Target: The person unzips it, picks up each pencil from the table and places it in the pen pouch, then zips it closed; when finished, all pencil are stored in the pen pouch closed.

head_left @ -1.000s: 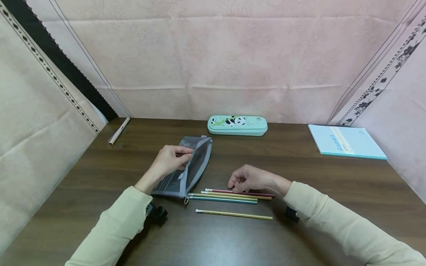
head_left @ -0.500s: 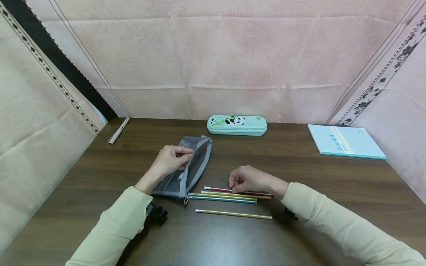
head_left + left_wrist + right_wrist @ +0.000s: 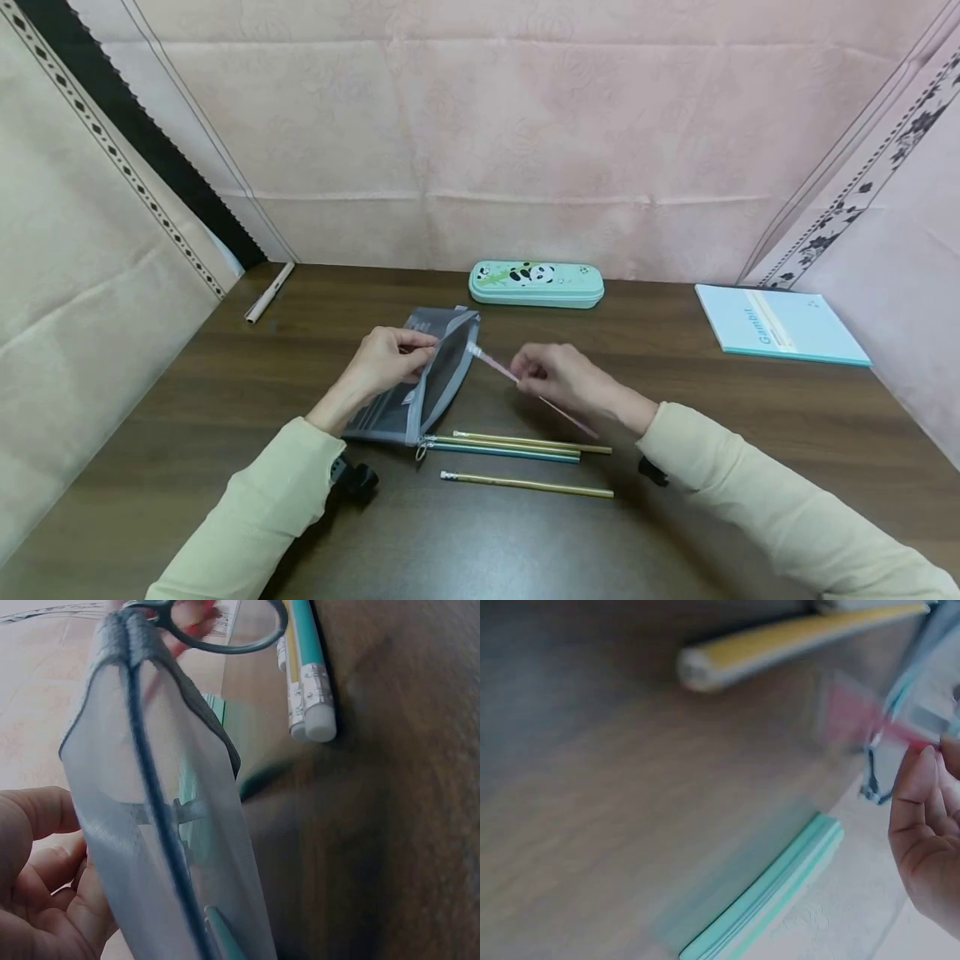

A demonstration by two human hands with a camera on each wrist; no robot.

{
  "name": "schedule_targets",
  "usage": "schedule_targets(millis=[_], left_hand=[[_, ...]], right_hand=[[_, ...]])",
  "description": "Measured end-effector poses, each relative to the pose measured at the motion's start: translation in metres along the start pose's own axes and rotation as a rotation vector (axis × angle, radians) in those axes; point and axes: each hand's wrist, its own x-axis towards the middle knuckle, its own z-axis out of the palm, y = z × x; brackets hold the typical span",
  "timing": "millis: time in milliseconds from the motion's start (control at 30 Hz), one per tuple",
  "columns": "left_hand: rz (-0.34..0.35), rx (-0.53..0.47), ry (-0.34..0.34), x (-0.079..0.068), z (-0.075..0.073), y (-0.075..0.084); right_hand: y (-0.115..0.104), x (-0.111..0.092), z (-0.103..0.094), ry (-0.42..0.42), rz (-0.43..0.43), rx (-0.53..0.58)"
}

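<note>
My left hand point(image 3: 381, 363) pinches one side of the open mouth of a grey zip pouch point(image 3: 381, 419) with see-through mesh. In the left wrist view the thumb and fingers lie along the pouch wall point(image 3: 127, 862), and a green pencil end shows inside. Between my right thumb and fingers a red pencil point(image 3: 497, 365) is held off the table, slanted, its eraser end at the pouch's mouth. That right hand point(image 3: 570, 382) is just right of the pouch. It pinches the blurred red pencil point(image 3: 855, 716) in the right wrist view.
Yellow pencils and a teal pencil point(image 3: 510, 452) lie by the pouch's zip pull point(image 3: 421, 452). A gold pencil point(image 3: 528, 485) lies nearer. Behind are a mint panda pencil case point(image 3: 536, 286), a light-blue notebook point(image 3: 783, 325) and a white stick point(image 3: 269, 292).
The right hand has lifted the red pencil off the table, tilted it and brought its eraser end up to the pouch's mouth. The left hand stays on the pouch.
</note>
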Motion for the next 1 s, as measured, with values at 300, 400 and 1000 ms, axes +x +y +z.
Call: schedule_targets(millis=[300,400,1000], left_hand=[[0.005,0.007,0.006,0.0,0.0,0.001],[0.004,0.008,0.007,0.0,0.0,0.001],[-0.005,-0.006,0.004,-0.001,-0.002,0.003]], right_hand=[[-0.006,0.017,0.009,-0.132,0.267,0.559],[-0.009,0.027,0.019,-0.174,0.361,0.627],[-0.031,0.076,0.043,-0.067,0.539,0.895]])
